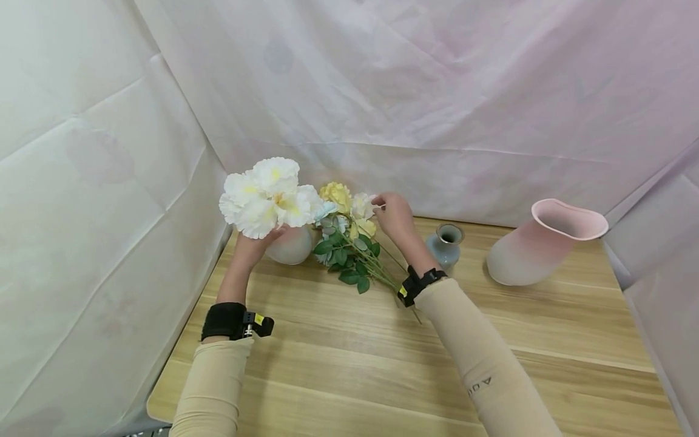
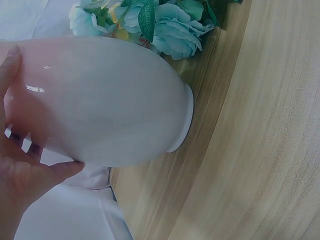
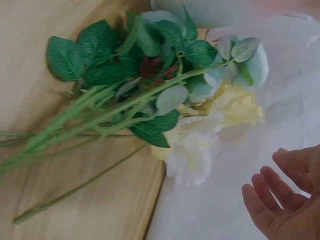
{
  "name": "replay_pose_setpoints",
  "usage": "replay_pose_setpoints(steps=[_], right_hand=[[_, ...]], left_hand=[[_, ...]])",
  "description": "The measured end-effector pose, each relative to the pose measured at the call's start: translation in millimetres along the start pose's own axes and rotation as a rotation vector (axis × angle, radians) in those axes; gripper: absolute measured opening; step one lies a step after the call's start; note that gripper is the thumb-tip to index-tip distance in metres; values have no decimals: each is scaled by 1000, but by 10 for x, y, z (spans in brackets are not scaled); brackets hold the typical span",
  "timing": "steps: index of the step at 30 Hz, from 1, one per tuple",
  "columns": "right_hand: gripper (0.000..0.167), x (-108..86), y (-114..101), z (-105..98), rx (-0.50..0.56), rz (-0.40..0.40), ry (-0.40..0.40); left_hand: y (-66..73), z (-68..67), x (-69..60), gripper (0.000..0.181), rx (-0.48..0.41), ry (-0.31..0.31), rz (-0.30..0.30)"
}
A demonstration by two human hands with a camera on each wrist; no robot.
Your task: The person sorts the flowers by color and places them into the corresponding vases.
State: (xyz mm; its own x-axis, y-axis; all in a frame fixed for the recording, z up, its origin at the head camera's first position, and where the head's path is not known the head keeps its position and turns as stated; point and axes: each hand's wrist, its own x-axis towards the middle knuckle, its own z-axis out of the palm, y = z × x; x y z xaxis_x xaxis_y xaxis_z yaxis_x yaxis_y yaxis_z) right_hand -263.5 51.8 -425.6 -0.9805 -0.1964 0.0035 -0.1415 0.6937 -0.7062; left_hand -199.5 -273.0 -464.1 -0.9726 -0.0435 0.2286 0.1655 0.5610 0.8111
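My left hand [image 1: 253, 247] grips a pink-and-white vase [image 2: 110, 100], its thumb and fingers spread around the pink upper part. A large white flower [image 1: 262, 200] rises over that vase and hides its mouth in the head view. My right hand [image 1: 395, 217] is raised beside a bunch of flowers lying on the table, its fingers loosely bent around nothing. The bunch has a yellow flower [image 1: 335, 195], a white flower [image 3: 192, 155], pale blue flowers [image 2: 175, 32], green leaves [image 3: 65, 57] and long stems [image 3: 65, 125].
A small blue-grey vase [image 1: 445, 249] stands right of the bunch. Farther right is a tall pink-and-white vase [image 1: 524, 258] with a flared mouth. The wooden table [image 1: 327, 364] meets a pale cloth backdrop [image 1: 437, 109] behind and at both sides.
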Motion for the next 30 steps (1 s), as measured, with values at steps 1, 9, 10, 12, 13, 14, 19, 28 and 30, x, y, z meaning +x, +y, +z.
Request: replay_pose_setpoints(steps=[1,9,10,12,13,14,19,28,30], right_hand=[[23,-12,24,11,5,4,0],[27,-104,193,132,12,35,-13],[27,-112,214,151,12,41,-15],[28,-127,258,189,7,50,-16],[27,-134,281,208,6,57,-17],[28,-141,303,226,8,62,-17],[28,-186,417,312,13,74,-26],[26,-247,587,463,34,89,-37],[26,-261,613,489,36,101,-44]], left_hand=[[7,-4,-2,62,4,-1,-1],[21,-26,-17,64,12,-1,-11],[17,-25,-18,64,13,-1,-13],[13,-30,-21,64,18,-2,-13],[10,-32,-21,64,20,-1,-14],[6,-33,-21,64,22,0,-14],[-1,-39,-20,60,34,-1,-8],[1,-63,-38,62,33,-4,-11],[4,-66,-38,62,32,-3,-8]])
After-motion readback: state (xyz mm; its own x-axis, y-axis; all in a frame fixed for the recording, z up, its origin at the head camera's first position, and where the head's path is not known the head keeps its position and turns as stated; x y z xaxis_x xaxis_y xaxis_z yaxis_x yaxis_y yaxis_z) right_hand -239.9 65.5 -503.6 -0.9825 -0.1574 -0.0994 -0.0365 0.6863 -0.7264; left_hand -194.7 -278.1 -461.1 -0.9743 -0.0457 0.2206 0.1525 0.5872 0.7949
